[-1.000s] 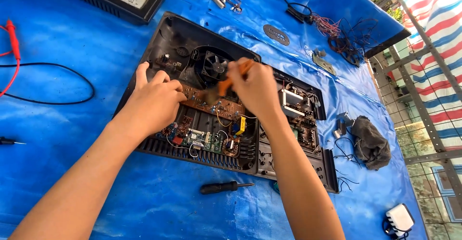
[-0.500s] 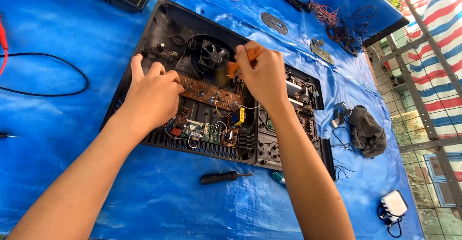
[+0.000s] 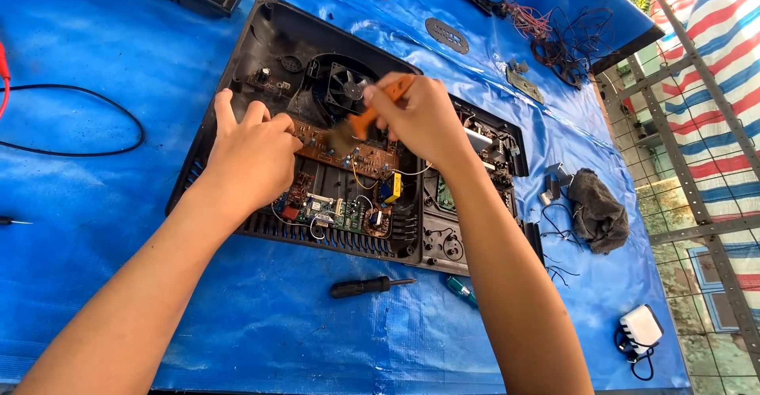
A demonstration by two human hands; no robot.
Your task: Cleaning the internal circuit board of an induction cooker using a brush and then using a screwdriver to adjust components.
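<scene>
An opened black appliance casing (image 3: 261,43) lies on a blue tarp, with a cooling fan (image 3: 348,86) and circuit boards inside. My left hand (image 3: 249,157) rests flat on the brown circuit board (image 3: 372,157), fingers spread, pressing it down. My right hand (image 3: 423,118) grips an orange-handled brush (image 3: 380,106), whose blurred bristles touch the brown board just below the fan. A second board (image 3: 332,209) with wires and a yellow part sits nearer me in the casing.
A black screwdriver (image 3: 368,286) and a green-handled tool (image 3: 461,290) lie on the tarp (image 3: 95,252) in front of the casing. A dark rag (image 3: 598,209), a white adapter (image 3: 640,328), loose wires (image 3: 554,35) and a black cable (image 3: 79,122) surround it. A metal fence stands at the right.
The view has shifted slightly. My right hand has moved the brush down and left over the brown board; the left hand stays pressed on the board.
</scene>
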